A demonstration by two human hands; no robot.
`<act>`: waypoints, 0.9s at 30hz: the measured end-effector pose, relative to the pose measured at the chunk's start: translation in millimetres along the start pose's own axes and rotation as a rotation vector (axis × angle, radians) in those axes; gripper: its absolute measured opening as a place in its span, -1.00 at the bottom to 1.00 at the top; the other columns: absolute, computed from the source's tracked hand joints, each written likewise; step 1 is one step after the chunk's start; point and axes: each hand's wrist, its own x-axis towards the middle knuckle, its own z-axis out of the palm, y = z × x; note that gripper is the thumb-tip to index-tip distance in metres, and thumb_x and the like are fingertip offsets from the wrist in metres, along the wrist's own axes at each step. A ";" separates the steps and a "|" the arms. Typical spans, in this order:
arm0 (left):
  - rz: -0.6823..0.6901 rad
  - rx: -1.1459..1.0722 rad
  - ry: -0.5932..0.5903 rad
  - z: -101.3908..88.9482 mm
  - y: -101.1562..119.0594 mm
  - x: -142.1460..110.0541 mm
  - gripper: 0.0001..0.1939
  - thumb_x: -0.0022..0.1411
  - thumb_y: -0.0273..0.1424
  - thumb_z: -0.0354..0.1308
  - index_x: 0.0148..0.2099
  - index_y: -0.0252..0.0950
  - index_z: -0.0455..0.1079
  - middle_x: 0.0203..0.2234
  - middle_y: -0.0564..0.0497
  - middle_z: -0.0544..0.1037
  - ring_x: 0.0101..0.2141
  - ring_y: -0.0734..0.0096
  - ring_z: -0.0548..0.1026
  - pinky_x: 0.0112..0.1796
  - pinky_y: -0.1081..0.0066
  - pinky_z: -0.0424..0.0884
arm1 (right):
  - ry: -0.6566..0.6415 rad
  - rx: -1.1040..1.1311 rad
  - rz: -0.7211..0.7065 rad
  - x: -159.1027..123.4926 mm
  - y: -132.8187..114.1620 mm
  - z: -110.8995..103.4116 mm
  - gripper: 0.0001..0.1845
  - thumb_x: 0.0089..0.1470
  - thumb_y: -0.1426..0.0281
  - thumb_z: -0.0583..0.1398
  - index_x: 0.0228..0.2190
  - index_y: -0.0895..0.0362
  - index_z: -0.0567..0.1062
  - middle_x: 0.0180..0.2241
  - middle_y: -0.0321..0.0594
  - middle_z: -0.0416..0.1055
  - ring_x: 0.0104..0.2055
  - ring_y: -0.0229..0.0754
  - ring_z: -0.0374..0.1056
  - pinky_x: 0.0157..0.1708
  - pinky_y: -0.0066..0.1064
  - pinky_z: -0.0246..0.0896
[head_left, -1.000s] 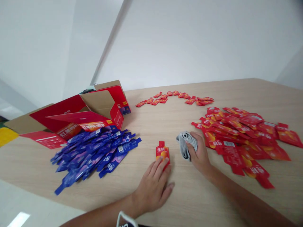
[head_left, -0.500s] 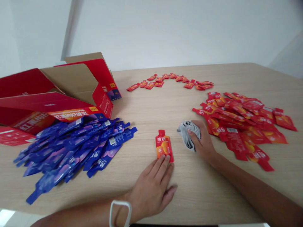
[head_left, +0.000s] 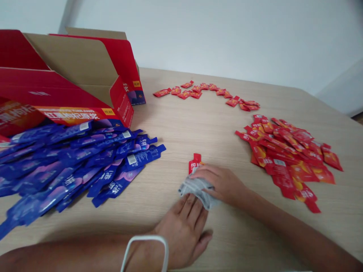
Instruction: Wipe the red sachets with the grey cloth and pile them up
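Note:
A single red pouch lies on the wooden table in front of me, mostly covered. My right hand is closed on a crumpled grey cloth and presses it onto the pouch. My left hand lies flat on the table just below, fingers stretched out, their tips at the near edge of the cloth. A white band circles my left wrist.
A heap of blue pouches spreads at the left, in front of an open red cardboard box. A pile of red pouches lies at the right. Several small red sachets form an arc at the back.
My right hand has moved left with the grey cloth onto the single red pouch, covering most of it. The left hand stays flat below. The camera has shifted, bringing the box closer.

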 end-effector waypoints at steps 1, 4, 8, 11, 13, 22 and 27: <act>-0.009 -0.004 0.011 0.7 0.1 -0.2 -0.46 0.47 -0.06 -0.08 0.18 -0.37 0.42 0.08 -0.18 0.55 0.09 0.07 0.51 0.16 0.17 0.30 | -0.064 -0.010 -0.009 4.7 -1.0 5.4 -0.60 0.26 0.31 0.22 0.12 0.01 0.40 0.08 -0.15 0.45 0.09 -0.07 0.41 0.06 -0.25 0.37; 0.003 0.021 0.065 0.8 -0.5 -0.7 -0.42 0.46 -0.05 -0.05 0.21 -0.42 0.40 0.12 -0.22 0.53 0.14 0.05 0.47 0.17 0.20 0.28 | -0.092 -0.063 0.050 22.6 14.2 10.0 -0.60 0.27 0.32 0.21 0.12 0.02 0.40 0.10 -0.14 0.42 0.12 -0.08 0.38 0.08 -0.24 0.36; 0.022 0.053 0.111 -0.3 -2.6 -1.6 -0.38 0.46 -0.04 -0.04 0.22 -0.49 0.38 0.18 -0.26 0.47 0.22 0.05 0.40 0.21 0.22 0.23 | 0.012 -0.175 0.178 47.0 45.0 -9.3 -0.67 0.31 0.36 0.14 0.09 0.05 0.40 0.08 -0.10 0.40 0.11 -0.05 0.38 0.08 -0.17 0.37; 0.021 0.069 0.151 2.3 -1.9 -3.4 -0.37 0.45 -0.03 -0.04 0.19 -0.51 0.41 0.14 -0.27 0.51 0.19 0.07 0.44 0.20 0.22 0.23 | 0.133 -0.187 0.201 46.0 39.6 -21.0 -0.66 0.30 0.40 0.12 0.10 0.05 0.38 0.08 -0.08 0.37 0.12 -0.03 0.36 0.06 -0.17 0.38; 0.012 0.078 0.183 5.2 -0.2 -4.7 -0.38 0.45 -0.03 -0.03 0.16 -0.52 0.44 0.11 -0.26 0.53 0.16 0.07 0.47 0.18 0.23 0.25 | 0.145 -0.151 0.165 34.2 21.4 -18.6 -0.62 0.28 0.40 0.15 0.12 0.04 0.36 0.08 -0.07 0.35 0.12 -0.04 0.36 0.03 -0.20 0.41; 0.001 0.065 0.168 3.9 1.8 -3.8 -0.41 0.43 -0.06 0.01 0.11 -0.52 0.48 0.05 -0.26 0.58 0.09 0.09 0.53 0.12 0.25 0.35 | -0.121 -0.199 0.122 43.6 19.3 -1.8 -0.66 0.27 0.39 0.19 0.07 0.03 0.41 0.07 -0.13 0.38 0.02 -0.10 0.43 -0.08 -0.28 0.44; 0.015 0.070 0.195 5.1 -1.0 -3.9 -0.39 0.43 -0.05 0.01 0.09 -0.55 0.48 0.02 -0.29 0.58 0.08 0.07 0.53 0.12 0.24 0.37 | 0.101 -0.245 0.187 53.0 22.3 -21.2 -0.68 0.31 0.38 0.13 0.08 0.07 0.35 0.05 -0.08 0.39 0.07 -0.06 0.41 -0.05 -0.25 0.44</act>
